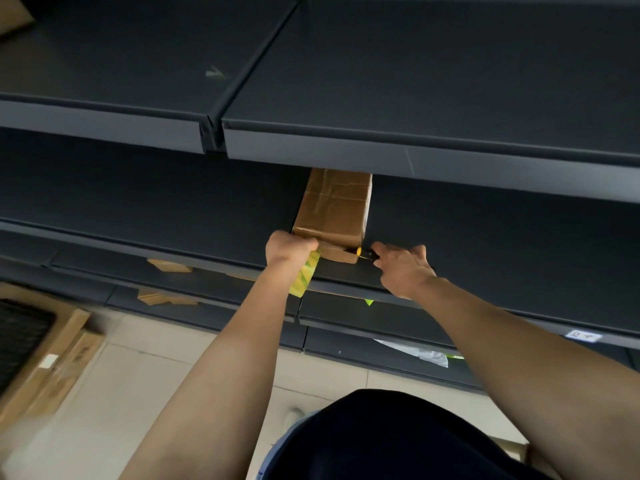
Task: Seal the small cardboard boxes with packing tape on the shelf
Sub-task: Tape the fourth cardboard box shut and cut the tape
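I see one small box (334, 209) on the middle shelf (173, 209), close to its front edge. The box is brown cardboard, long and thin. Its far end goes under the shelf above (381, 98). The top looks creased and a bit crumpled, and shiny strips of clear tape run across it and catch the light. The near corners look soft and worn.

My left hand (287, 245) is at the box's near left corner, touching it. Its fingers are curled tight round a tape roll (304, 275). The roll is yellow and green with stripes, and it hangs down beside the wrist. A short piece of tape runs from the hand onto the front of the box.

My right hand (401, 268) is just beside the box's near right corner. Its fingers are curled round a knife (363, 252). The knife is black with a yellow part, and its tip points left and touches the front face of the box. I cannot see the blade itself.

The shelves are dark grey, flat and smooth, like painted metal, with straight edges. Small torn cardboard scraps (169, 265) lie on a lower shelf. A crinkled plastic bag (422, 355) lies on another shelf lower down. Flat cardboard sheets (59, 358) lie on the pale tiled floor (156, 368) at the left.
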Demonstrator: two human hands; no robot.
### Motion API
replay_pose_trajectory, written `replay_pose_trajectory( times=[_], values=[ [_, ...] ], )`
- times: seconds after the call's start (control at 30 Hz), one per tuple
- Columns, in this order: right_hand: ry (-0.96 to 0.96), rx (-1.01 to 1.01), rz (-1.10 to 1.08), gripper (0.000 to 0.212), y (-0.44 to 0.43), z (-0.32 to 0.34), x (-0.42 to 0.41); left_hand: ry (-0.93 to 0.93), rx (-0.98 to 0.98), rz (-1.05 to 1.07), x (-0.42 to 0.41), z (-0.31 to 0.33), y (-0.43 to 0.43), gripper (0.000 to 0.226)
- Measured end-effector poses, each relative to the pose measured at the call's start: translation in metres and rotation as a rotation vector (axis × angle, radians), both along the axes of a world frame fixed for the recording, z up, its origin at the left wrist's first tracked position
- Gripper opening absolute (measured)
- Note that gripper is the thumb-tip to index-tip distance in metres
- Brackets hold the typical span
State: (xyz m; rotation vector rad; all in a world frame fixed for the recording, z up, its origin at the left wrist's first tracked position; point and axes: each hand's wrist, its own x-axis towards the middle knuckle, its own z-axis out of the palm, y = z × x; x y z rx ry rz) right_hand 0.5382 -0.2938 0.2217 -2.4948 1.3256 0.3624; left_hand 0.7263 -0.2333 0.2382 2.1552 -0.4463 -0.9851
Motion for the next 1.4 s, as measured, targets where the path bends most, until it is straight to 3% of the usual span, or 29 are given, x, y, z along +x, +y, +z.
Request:
replay_pose_trajectory(
  times=[0.27, 0.4, 0.73, 1.4],
  values=[
    [-0.026, 0.016, -0.041, 0.024, 0.005, -0.004, -0.001, -0.07, 0.031, -0.058, -0.001, 0.008, 0.0, 0.026],
    [0.066, -0.034, -0.061, 0.028, 0.009, -0.011, -0.018, -0.077, 0.004, -0.052, -0.001, 0.006, 0.004, 0.013],
    [-0.21, -0.019, -0.124, 0.028, 0.016, -0.006, -0.017, -0.02, -0.045, -0.001, -0.001, 0.002, 0.006, 0.018],
    [-0.214, -0.076, -0.097, 0.025, 0.023, -0.005, -0.012, 0.056, -0.041, -0.016, 0.008, 0.009, 0.005, 0.019]
  ],
)
